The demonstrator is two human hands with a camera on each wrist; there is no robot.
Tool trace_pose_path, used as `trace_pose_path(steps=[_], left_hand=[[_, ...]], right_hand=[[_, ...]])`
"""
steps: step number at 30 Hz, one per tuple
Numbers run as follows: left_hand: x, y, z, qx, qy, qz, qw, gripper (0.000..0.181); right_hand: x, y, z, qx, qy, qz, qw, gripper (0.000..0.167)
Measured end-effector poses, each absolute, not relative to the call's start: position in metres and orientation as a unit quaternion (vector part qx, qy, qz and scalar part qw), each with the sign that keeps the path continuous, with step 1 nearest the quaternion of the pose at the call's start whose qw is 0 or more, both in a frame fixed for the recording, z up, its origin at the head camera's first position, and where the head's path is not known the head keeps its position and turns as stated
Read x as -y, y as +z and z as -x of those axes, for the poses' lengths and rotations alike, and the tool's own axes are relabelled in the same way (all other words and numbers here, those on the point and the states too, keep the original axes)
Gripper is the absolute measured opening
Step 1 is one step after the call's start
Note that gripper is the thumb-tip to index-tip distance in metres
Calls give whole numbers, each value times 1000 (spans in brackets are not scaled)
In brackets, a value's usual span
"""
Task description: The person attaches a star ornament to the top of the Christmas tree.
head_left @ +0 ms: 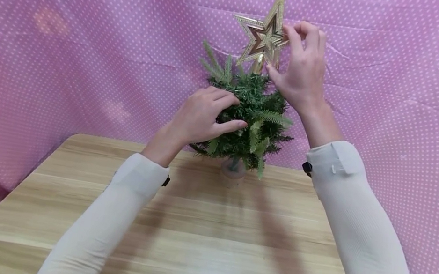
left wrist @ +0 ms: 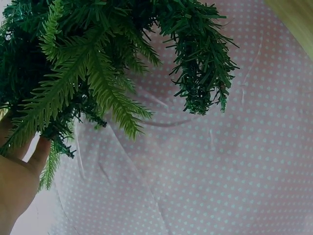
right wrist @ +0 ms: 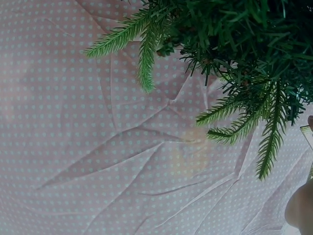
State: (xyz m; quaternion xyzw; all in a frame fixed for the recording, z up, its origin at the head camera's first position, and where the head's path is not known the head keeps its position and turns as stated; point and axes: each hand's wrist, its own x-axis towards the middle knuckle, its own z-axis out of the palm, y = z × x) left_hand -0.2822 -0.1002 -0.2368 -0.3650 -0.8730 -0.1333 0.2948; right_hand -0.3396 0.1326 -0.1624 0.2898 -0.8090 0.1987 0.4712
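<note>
A small artificial Christmas tree (head_left: 258, 88) stands near the table's back edge on a pale, roundish base (head_left: 233, 172). On its tip sits a gold star tree topper (head_left: 267, 37), leaning a little to the right. My right hand (head_left: 303, 71) holds the star by its right side, fingers at the upper right point and thumb lower down. My left hand (head_left: 203, 113) grips the tree's upper left branches, its fingertips partly hidden in the needles. In the left wrist view, green sprigs (left wrist: 73, 78) cover part of that hand. Only a sliver of the star (right wrist: 307, 133) shows in the right wrist view.
A light wood table (head_left: 196, 237) spreads out in front of the tree. Behind and at both sides hangs a creased pink cloth (head_left: 122, 46) with white dots. Both forearms reach in from the near side, in white sleeves (head_left: 364, 225).
</note>
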Motion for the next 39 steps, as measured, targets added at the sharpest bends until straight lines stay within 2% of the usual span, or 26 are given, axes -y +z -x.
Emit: trace_pose_path(steps=[6,18,28,39], left_hand=[[100,-238,282,872,-131,366,297,54],[101,-242,282,869,-135,367,303,55],[101,-242,282,869,-136,365,303,56],[100,-240,283,865,-135,371,311,54]], right_hand=[[-132,-163,339,810,200,-295,467,71],[-132,-165,341,798,174,-318,482,59],[-130,-163,339,820,178,-295,456,69],[-133,-158,338,823,174,-300,449,71]])
